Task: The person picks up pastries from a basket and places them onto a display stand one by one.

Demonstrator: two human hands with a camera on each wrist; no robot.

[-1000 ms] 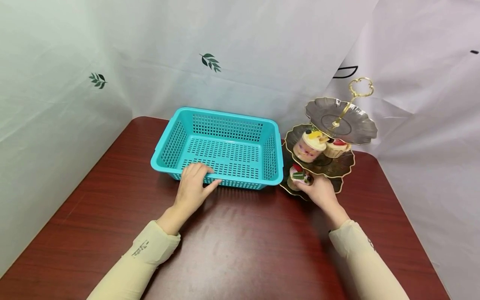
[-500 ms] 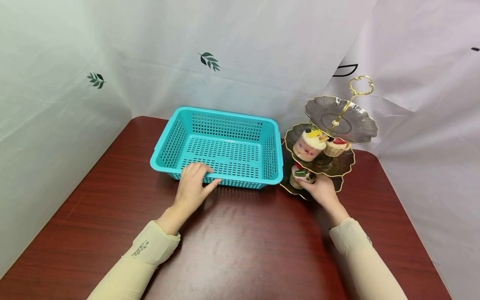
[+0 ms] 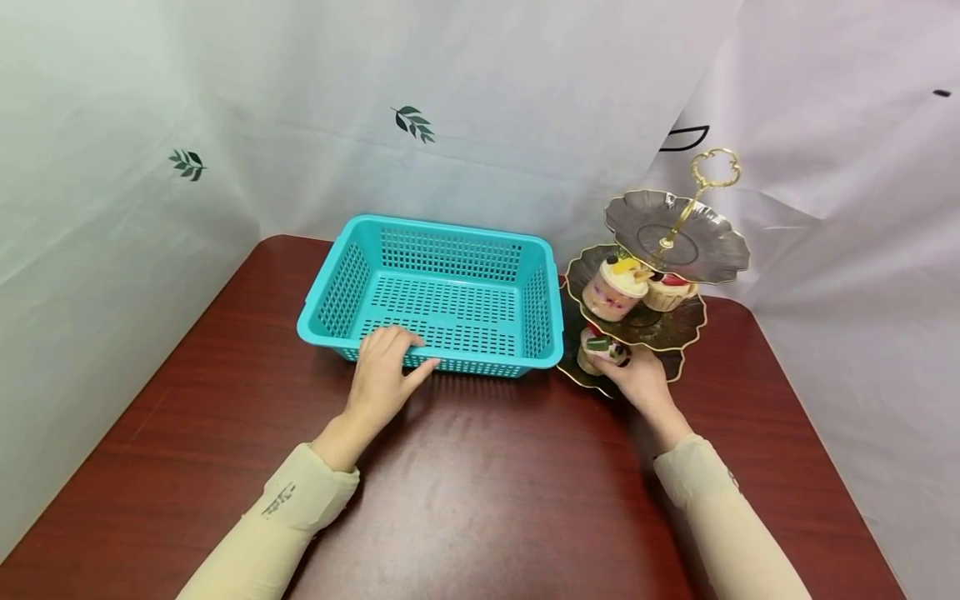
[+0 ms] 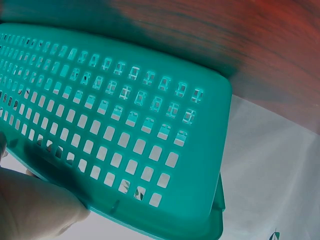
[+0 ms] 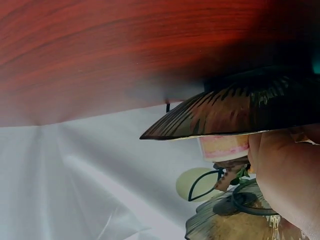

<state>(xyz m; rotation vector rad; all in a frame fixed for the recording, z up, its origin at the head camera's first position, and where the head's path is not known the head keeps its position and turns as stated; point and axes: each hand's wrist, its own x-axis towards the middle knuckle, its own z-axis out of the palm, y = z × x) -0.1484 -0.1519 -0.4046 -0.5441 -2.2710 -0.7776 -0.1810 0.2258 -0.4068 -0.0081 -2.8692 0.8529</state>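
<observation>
In the head view my left hand grips the near rim of a turquoise perforated plastic basket, fingers over the edge and thumb outside. The left wrist view has the thumb against that same basket wall. On the right, my right hand reaches under the middle tier of a three-tier dessert stand. It holds a small dessert cup, topped with red and green fruit, low over the bottom plate. Its far fingers are hidden. In the right wrist view the bottom plate partly covers the hand.
Two more desserts, a layered cup with yellow fruit and a strawberry-topped cup, sit on the middle tier. A gold ring handle rises above the top plate. White cloth hangs behind the dark red table.
The dessert cup in my right hand has shifted slightly to the right and back on the bottom tier. My left hand keeps its grip on the basket. The head view has drifted slightly.
</observation>
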